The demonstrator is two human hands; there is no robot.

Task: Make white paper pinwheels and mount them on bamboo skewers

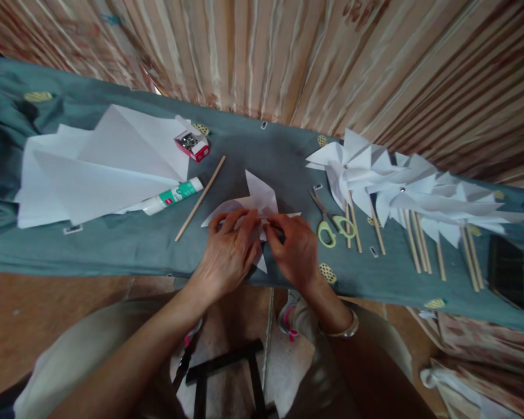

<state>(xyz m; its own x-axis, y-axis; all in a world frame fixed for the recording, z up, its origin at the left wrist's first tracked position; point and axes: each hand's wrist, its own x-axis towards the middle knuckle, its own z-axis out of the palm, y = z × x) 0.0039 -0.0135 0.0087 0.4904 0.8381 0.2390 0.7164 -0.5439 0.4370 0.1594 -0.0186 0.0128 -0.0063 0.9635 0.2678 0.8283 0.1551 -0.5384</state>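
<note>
A white paper pinwheel (262, 194) lies on the cloth-covered table in front of me, its points fanning out from under my fingers. My left hand (230, 247) rests over its left side, fingers bent and pressing the paper near the centre. At the right of the centre, my right hand (293, 243) is closed in a pinch; whatever sits between its fingertips is hidden. A bare wooden stick (200, 198) lies slanted to the left of the pinwheel. Just right of my right hand are scissors (330, 223) with pale green handles.
Folded white paper sheets (82, 169) lie at left, with a glue stick (173, 196) and an open red-and-white box (193, 143) of small metal pieces. Several pinwheels on sticks (402, 190) overlap at right, near a dark phone (506, 271). A pleated curtain (262, 58) hangs behind the table.
</note>
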